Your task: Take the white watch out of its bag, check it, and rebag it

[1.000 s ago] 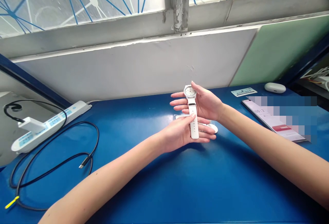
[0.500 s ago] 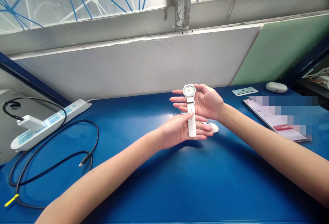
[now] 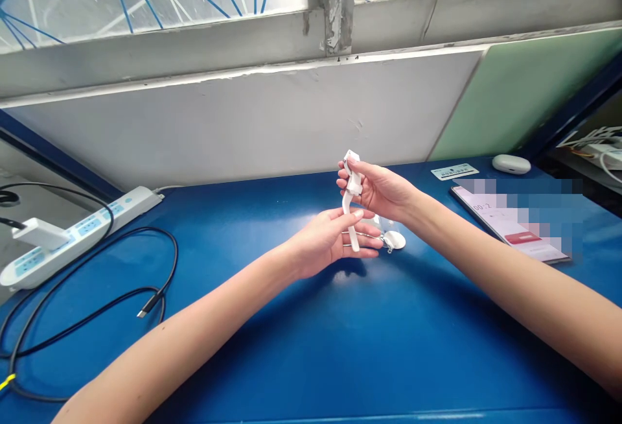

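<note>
A white wristwatch [image 3: 354, 184] is held up above the blue table, turned so that its dial no longer faces me. My right hand [image 3: 381, 187] grips the upper end around the case, thumb on top. Lower down, my left hand [image 3: 325, 239] pinches the strap between thumb and fingers, and the strap's free end hangs over the spread fingers. Just behind the left fingertips, a white round item [image 3: 394, 240] with a small metal chain lies on the table, partly hidden by my hands.
On the left a white power strip [image 3: 146, 200] holds a plugged-in charger [image 3: 41, 235], and its black cable [image 3: 168, 262] loops over the blue table [image 3: 311, 346]. A phone [image 3: 510, 223], a card [image 3: 455, 172] and a white oval case [image 3: 511, 164] lie at the right.
The watch has turned from dial facing me to edge-on. My right hand has gone from an open palm beneath it to gripping it, while my left keeps hold of the strap.
</note>
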The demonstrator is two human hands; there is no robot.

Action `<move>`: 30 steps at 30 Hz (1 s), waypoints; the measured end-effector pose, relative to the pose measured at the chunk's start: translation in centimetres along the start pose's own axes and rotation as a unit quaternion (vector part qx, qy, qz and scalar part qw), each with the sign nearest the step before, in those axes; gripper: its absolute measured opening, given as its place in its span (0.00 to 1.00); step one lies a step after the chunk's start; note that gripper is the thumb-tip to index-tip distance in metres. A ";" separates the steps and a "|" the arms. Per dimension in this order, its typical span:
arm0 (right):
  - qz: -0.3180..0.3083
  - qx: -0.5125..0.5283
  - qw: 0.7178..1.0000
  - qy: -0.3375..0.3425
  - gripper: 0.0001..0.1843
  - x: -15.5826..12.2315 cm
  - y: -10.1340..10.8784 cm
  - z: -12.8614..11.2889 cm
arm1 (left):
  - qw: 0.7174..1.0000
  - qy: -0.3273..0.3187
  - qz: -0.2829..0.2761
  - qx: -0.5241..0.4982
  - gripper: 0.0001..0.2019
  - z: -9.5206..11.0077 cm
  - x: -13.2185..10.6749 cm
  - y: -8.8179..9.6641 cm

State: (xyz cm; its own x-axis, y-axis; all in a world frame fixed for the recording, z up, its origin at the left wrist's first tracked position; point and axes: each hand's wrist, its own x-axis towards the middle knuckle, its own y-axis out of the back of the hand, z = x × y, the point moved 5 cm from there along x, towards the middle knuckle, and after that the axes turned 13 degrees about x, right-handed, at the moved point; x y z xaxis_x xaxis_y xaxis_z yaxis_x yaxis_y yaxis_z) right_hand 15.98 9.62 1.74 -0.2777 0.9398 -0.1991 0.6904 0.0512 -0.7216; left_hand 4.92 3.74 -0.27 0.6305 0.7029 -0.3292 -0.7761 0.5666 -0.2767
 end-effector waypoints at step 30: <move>-0.009 0.029 0.997 0.064 0.23 0.2 1.0 -4.1 | 0.999 -0.023 -0.013 -0.039 0.29 -1.6 -0.2 -1.3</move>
State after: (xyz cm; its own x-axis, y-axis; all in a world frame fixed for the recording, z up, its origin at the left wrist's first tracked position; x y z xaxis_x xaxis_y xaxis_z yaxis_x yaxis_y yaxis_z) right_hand 19.33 11.24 3.69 -0.2004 0.9744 -0.1019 0.6451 0.0529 -0.7623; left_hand 5.78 2.19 -1.25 0.6486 0.7081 -0.2790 -0.7549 0.5520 -0.3542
